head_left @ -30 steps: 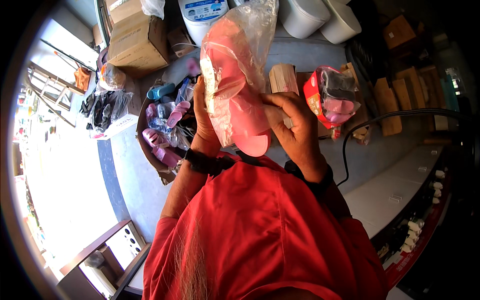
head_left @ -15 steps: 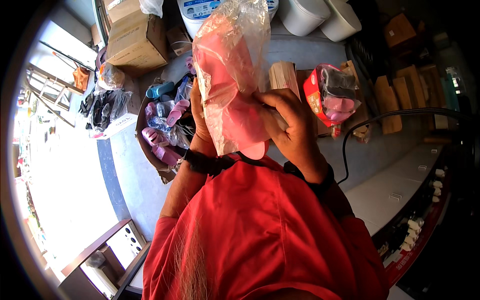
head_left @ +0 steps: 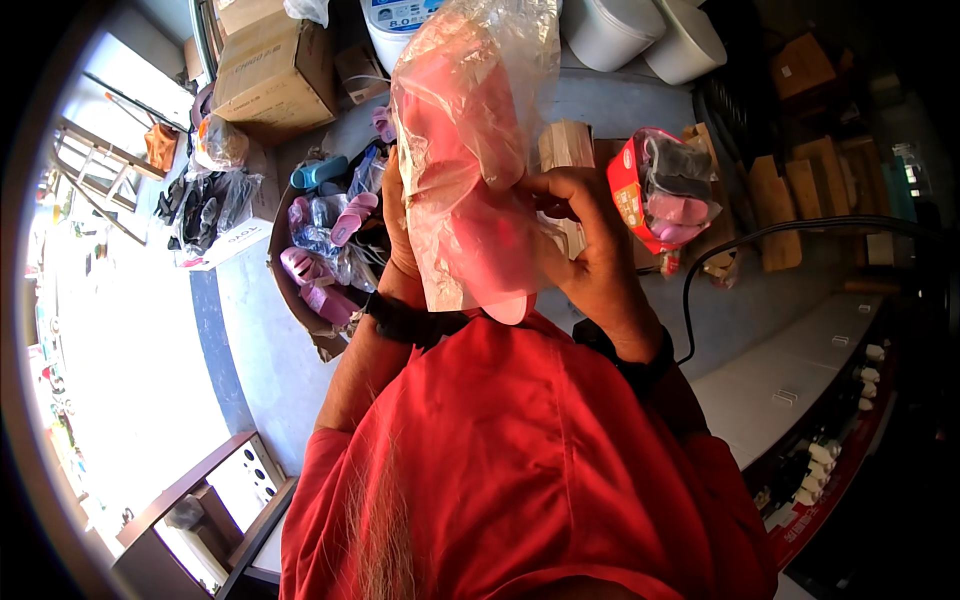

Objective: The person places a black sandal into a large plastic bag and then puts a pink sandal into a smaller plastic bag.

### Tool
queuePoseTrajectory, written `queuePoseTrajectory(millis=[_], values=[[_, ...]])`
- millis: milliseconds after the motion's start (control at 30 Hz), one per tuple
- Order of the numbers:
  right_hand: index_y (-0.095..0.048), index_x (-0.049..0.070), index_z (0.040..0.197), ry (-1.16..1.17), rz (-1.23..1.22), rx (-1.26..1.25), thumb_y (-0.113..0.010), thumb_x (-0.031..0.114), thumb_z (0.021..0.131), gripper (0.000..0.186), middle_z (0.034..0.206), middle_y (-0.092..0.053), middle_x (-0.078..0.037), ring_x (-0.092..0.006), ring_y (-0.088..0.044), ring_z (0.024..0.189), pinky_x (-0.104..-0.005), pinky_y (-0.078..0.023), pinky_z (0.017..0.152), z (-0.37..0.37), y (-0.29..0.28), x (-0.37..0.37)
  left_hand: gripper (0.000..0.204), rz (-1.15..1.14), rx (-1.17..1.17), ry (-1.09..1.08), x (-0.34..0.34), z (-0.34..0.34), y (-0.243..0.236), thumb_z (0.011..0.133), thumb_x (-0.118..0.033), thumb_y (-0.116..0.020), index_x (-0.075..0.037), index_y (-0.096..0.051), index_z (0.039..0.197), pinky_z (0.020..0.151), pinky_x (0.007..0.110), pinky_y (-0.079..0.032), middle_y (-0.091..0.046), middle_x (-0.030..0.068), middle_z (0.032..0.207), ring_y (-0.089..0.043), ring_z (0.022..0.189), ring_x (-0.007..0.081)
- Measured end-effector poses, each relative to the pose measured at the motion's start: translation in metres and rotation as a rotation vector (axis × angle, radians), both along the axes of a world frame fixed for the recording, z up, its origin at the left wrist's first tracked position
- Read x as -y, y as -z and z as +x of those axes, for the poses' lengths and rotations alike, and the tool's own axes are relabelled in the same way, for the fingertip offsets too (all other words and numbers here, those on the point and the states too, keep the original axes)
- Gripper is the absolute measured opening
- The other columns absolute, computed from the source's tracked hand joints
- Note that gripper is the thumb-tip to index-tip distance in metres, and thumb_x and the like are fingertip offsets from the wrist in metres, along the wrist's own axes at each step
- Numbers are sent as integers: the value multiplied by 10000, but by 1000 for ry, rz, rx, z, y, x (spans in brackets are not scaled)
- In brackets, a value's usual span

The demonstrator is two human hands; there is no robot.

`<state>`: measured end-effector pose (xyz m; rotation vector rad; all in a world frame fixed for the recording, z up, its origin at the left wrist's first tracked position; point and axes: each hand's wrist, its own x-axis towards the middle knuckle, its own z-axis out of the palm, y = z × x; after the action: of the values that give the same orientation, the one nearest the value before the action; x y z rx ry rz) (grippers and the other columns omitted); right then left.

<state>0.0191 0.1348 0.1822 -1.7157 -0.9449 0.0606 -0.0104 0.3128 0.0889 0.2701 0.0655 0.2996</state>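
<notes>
Held up before my chest is a pair of pink slippers (head_left: 455, 130) inside a clear, crinkled plastic bag (head_left: 535, 35). One rounded pink end pokes out at the bag's lower edge. My left hand (head_left: 397, 225) grips the bag's left side from behind, most of its fingers hidden by the slippers. On the right side, my right hand (head_left: 590, 225) pinches the plastic between thumb and bent forefinger. Dark bands circle both my wrists.
At left stands an open carton (head_left: 290, 270) of bagged slippers, with a large cardboard box (head_left: 275, 80) behind it. A red bag of footwear (head_left: 665, 190) lies to the right. White bins (head_left: 612, 30) stand at the back; a black cable (head_left: 765, 235) curves past a white cabinet (head_left: 800, 360).
The bagged slippers have turned slightly and shifted a little to the right, showing more of the second slipper's end. Both hands keep their hold on the bag.
</notes>
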Motion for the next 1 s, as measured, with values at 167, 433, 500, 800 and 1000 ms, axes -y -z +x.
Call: queuePoseTrajectory(millis=[167,433,500,800,1000], values=[[-541,16,1084,8,-58,134,-662,-31,713,393,996,-546,-120,-257,-561,938,-334,-459,832,3,3,4,427,-1,-37,10,8,-4,-29,929,-375,-441,-59,-496,1211,860,366,-488,-587,97,1122,-580,983,233],[-543,12,1083,-11,-70,142,-653,-46,703,399,999,-554,-125,-265,-560,945,-338,-459,830,3,-2,3,465,-131,-26,76,9,-7,-30,920,-428,-438,-71,-504,1209,884,374,-473,-586,91,1134,-573,1001,234],[-543,10,1083,3,-84,174,-654,-44,703,400,1002,-554,-127,-263,-561,938,-339,-460,828,2,-4,3,466,-144,-24,104,9,-7,-32,920,-431,-437,-72,-506,1207,884,373,-473,-586,91,1134,-573,1001,234],[-565,27,1010,82,-79,278,-680,-17,688,345,957,-570,-106,-260,-568,898,-339,-455,786,1,2,2,478,-182,-13,188,12,-9,-30,914,-460,-439,-75,-518,1188,873,363,-478,-596,93,1114,-581,983,229],[-588,68,977,185,-129,362,-697,58,673,323,939,-571,-88,-274,-563,869,-347,-443,750,2,16,3,478,-135,18,179,9,-9,-22,904,-450,-466,-72,-517,1191,885,366,-477,-599,107,1114,-585,989,231]])
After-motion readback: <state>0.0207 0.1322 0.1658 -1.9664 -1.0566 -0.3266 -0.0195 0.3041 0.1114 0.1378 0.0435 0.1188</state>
